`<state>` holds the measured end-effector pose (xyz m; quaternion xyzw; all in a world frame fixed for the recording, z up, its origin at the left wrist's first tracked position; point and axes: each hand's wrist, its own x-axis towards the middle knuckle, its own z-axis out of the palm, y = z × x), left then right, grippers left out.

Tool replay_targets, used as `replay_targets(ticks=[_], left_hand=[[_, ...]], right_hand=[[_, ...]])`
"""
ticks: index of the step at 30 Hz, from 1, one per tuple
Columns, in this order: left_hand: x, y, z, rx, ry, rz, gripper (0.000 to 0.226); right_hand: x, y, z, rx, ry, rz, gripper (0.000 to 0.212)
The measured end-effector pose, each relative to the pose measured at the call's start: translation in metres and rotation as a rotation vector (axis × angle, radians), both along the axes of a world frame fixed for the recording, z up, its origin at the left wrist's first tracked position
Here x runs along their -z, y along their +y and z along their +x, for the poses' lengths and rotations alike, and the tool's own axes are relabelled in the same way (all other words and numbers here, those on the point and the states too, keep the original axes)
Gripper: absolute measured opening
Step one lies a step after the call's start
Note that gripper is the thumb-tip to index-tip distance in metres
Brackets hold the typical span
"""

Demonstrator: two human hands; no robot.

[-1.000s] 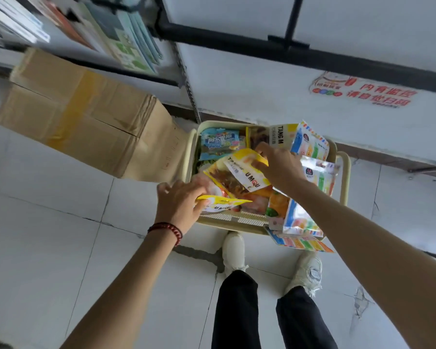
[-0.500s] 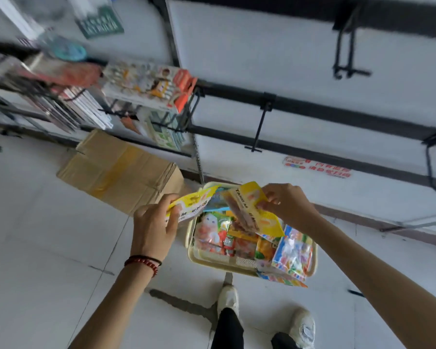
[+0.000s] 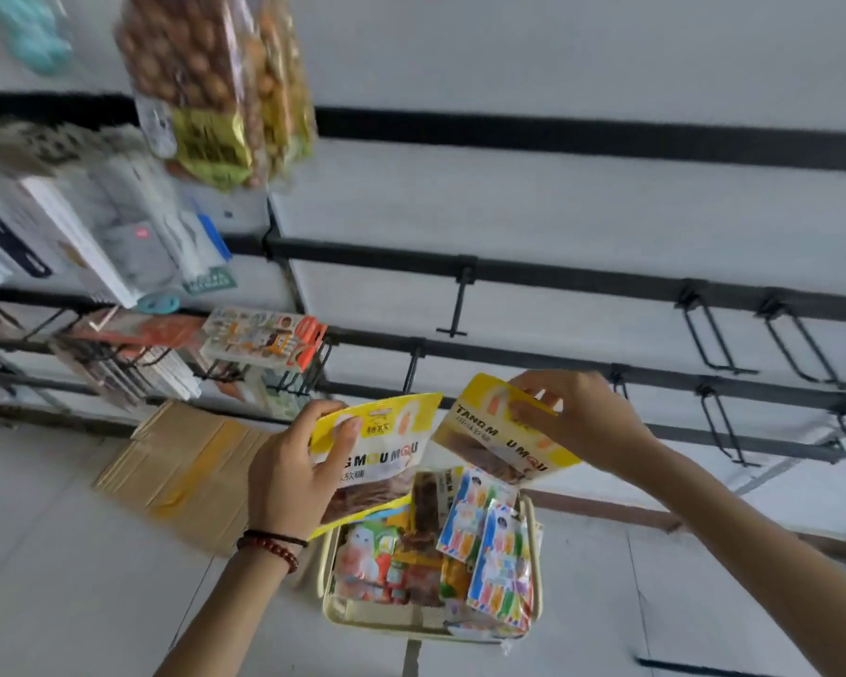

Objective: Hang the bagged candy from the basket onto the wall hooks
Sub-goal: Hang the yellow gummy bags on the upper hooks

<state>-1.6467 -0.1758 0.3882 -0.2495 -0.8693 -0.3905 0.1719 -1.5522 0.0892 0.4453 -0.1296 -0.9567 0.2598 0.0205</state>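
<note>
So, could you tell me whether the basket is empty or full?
Full: the basket holds many colourful candy bags, some sticking above its rim.

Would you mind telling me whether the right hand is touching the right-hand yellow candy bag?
Touching. The head view shows the right hand pinching the yellow candy bag near its top edge, with the hand overlapping its printed front.

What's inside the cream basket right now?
The basket holds rainbow-striped packets at right, white-figure packets at left, brown packs between. Its bottom and anything beneath them are covered.
</note>
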Motion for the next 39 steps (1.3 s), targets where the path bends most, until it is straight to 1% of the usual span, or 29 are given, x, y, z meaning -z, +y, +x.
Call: replay_targets(ticks=[3,5,10,15,21,24,27,29,30,32,33,35,36,39], left_hand=[[-0.039,0.019,0.001,0.041,0.07,0.053,0.028],[-0.066,0.031,-0.003,0.069,0.113,0.122,0.029],[-0.142,0.058,-0.009,0.111,0.164,0.259,0.025],[-0.214,0.091,-0.01,0.163,0.217,0.392,0.016],[-0.287,0.133,-0.005,0.275,0.206,0.587,0.041],[-0.319,0.155,-0.004,0.336,0.17,0.66,0.039],[-0.352,0.174,-0.004,0.386,0.145,0.684,0.046],[-0.374,0.186,-0.002,0.425,0.169,0.679,0.031],[-0.385,0.193,0.001,0.428,0.191,0.669,0.028],[-0.404,0.206,0.006,0.4,0.219,0.642,0.039],[-0.413,0.213,0.005,0.391,0.219,0.633,0.039],[-0.43,0.223,0.002,0.411,0.231,0.645,0.024],[-0.437,0.227,0.001,0.41,0.228,0.649,0.022],[-0.455,0.237,-0.01,0.404,0.208,0.701,0.031]], right_hand=[[-0.042,0.011,0.009,-0.005,0.09,0.018,0.017],[-0.071,0.016,0.013,-0.022,0.132,0.076,0.016],[-0.139,0.033,0.02,-0.016,0.287,0.256,0.019],[-0.191,0.057,0.03,0.051,0.517,0.299,0.02],[-0.24,0.081,0.04,0.138,0.713,0.349,0.019],[-0.267,0.092,0.046,0.168,0.816,0.396,0.021],[-0.294,0.105,0.052,0.185,0.916,0.384,0.019],[-0.31,0.115,0.055,0.203,0.95,0.381,0.02],[-0.318,0.12,0.056,0.209,0.963,0.38,0.021],[-0.333,0.129,0.056,0.224,0.986,0.384,0.021],[-0.341,0.133,0.056,0.234,0.997,0.385,0.019],[-0.354,0.138,0.054,0.241,1.024,0.378,0.017],[-0.361,0.14,0.053,0.236,1.035,0.377,0.016],[-0.375,0.144,0.05,0.209,1.039,0.396,0.016]])
